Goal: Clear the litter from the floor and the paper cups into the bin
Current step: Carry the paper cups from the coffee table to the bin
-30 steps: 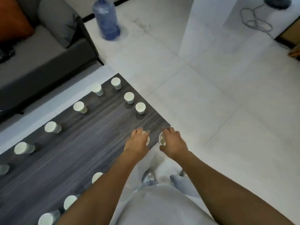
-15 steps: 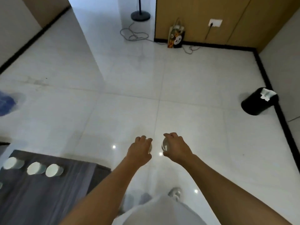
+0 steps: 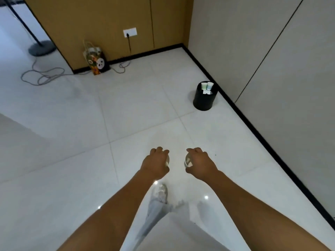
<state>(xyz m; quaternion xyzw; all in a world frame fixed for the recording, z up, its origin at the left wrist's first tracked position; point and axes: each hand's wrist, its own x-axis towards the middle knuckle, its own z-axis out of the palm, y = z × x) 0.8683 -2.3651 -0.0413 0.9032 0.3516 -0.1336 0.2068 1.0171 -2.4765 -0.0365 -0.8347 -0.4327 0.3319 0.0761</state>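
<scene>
Each hand grips a paper cup, left hand [image 3: 155, 163] and right hand [image 3: 199, 163], the bin [image 3: 203, 101] lying at twelve o'clock, nearer the right.

The glossy white tiled floor [image 3: 126, 109] carries a round black bin [image 3: 203, 102] near its right wall edge, a patterned gift bag [image 3: 97, 63] and a looped grey cable [image 3: 43, 77] at the far edge.
</scene>
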